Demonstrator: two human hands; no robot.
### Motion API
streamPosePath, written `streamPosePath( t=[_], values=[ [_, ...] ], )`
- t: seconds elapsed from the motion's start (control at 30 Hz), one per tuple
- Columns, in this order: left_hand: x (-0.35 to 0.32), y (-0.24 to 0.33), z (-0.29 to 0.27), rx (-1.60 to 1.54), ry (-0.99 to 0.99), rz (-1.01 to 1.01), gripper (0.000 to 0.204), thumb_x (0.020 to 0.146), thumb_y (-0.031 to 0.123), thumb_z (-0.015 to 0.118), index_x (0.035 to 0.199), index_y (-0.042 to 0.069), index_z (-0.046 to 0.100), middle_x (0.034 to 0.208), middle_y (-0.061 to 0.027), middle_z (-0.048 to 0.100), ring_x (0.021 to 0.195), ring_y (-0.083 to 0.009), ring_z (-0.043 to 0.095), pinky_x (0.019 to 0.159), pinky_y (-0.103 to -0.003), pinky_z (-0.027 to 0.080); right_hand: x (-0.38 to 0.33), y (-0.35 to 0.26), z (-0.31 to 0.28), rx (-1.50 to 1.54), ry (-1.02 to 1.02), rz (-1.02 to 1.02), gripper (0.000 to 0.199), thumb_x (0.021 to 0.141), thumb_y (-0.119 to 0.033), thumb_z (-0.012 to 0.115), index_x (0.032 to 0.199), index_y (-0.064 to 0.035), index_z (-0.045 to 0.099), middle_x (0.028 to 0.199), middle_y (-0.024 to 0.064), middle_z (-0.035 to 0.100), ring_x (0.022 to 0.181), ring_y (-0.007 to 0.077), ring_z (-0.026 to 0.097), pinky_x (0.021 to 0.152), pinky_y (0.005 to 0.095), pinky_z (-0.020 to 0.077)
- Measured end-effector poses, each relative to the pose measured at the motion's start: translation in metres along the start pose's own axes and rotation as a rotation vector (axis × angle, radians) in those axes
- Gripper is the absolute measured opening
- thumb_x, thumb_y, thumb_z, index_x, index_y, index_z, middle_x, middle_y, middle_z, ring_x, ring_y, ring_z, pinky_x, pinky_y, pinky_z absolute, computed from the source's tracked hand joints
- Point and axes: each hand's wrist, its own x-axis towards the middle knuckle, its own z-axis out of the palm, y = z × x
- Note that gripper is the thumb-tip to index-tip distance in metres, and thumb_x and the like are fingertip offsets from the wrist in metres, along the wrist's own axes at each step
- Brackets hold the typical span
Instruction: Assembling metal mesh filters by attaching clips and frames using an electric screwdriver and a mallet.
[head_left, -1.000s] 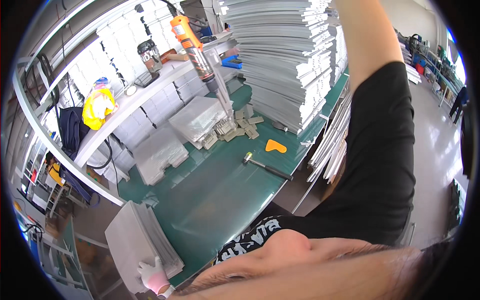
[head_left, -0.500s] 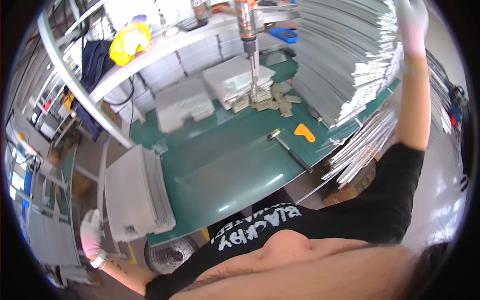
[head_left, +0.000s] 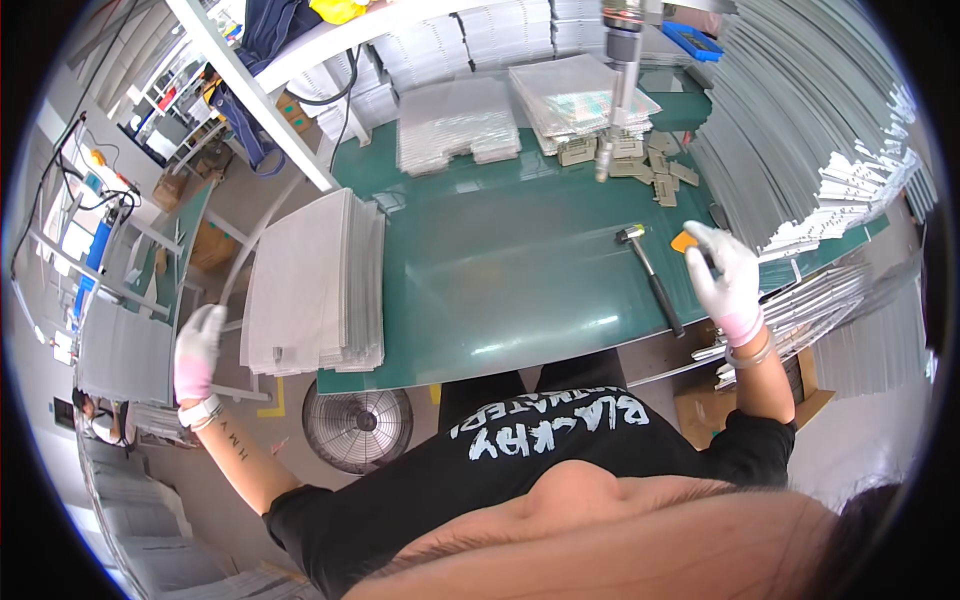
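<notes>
Both my hands wear white gloves with pink cuffs. My left hand (head_left: 199, 350) is beside the outer left side of a thick stack of pale grey sheets (head_left: 300, 280), its fingers stretched out and holding nothing. Over the right front part of the green table (head_left: 480, 270), my right hand (head_left: 727, 280) has its thumb and fingers apart, with nothing seen between them. Its fingertips partly cover a small orange-yellow tool (head_left: 683, 241). A hammer (head_left: 655, 280) with a black handle lies just left of that hand.
Two more sheet stacks (head_left: 455, 120) stand at the back, beside several small beige-grey parts (head_left: 665, 175). A powered driver (head_left: 622, 70) hangs above them. Tall piles of sheets (head_left: 800, 140) rise at the right. A floor fan (head_left: 358, 425) stands under the table's front edge.
My right hand has come down from high at the far right to the table's right side, near the orange-yellow tool. The whole view has shifted; my left hand stays beside the stack.
</notes>
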Motion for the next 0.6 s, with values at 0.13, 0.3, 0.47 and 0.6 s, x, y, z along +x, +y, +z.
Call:
streamPosePath(
  t=[0.13, 0.3, 0.47, 0.6],
  values=[
    [-0.089, 0.069, -0.010, -0.392, 0.025, 0.191, 0.064, 0.092, 0.036, 0.067, 0.134, -0.009, 0.054, 0.132, -0.0208, 0.061, 0.123, -0.0254, 0.056, 0.106, -0.038, 0.041, -0.019, 0.007, 0.039, 0.157, -0.011, 0.023, 0.024, 0.083, -0.002, 0.067, 0.107, -0.0013, 0.069, 0.088, 0.0146, 0.069, 0.075, 0.0293, 0.068, 0.070, 0.0349, 0.0540],
    [-0.134, 0.136, 0.129, 0.117, 0.072, 0.670, 0.071, 0.076, 0.054, 0.076, 0.124, 0.004, 0.063, 0.104, -0.0152, 0.069, 0.090, -0.0318, 0.069, 0.078, -0.041, 0.056, -0.025, -0.005, 0.112, 0.422, 0.102, 0.245, 0.029, 0.085, 0.001, 0.064, 0.114, -0.0015, 0.066, 0.089, 0.0117, 0.063, 0.078, 0.0221, 0.062, 0.075, 0.0304, 0.0514],
    [-0.143, 0.169, 0.257, 0.119, -0.529, 0.625, 0.069, 0.089, 0.064, 0.056, 0.116, 0.001, 0.058, 0.093, -0.0192, 0.067, 0.083, -0.0347, 0.068, 0.072, -0.045, 0.054, -0.026, 0.002, 0.210, 0.306, -0.150, 0.101, 0.041, 0.086, -0.017, 0.065, 0.125, -0.0035, 0.060, 0.116, 0.0176, 0.063, 0.111, 0.0331, 0.059, 0.099, 0.0416, 0.0460],
    [-0.131, 0.168, 0.287, -0.061, -0.707, 0.733, 0.069, 0.093, 0.059, 0.053, 0.136, 0.005, 0.052, 0.111, -0.0209, 0.067, 0.101, -0.0386, 0.065, 0.089, -0.044, 0.051, -0.036, -0.012, 0.251, 0.345, -0.424, 0.075, 0.051, 0.086, -0.030, 0.064, 0.132, -0.0098, 0.058, 0.139, 0.0204, 0.051, 0.132, 0.0411, 0.045, 0.112, 0.0505, 0.0343]
  ],
)
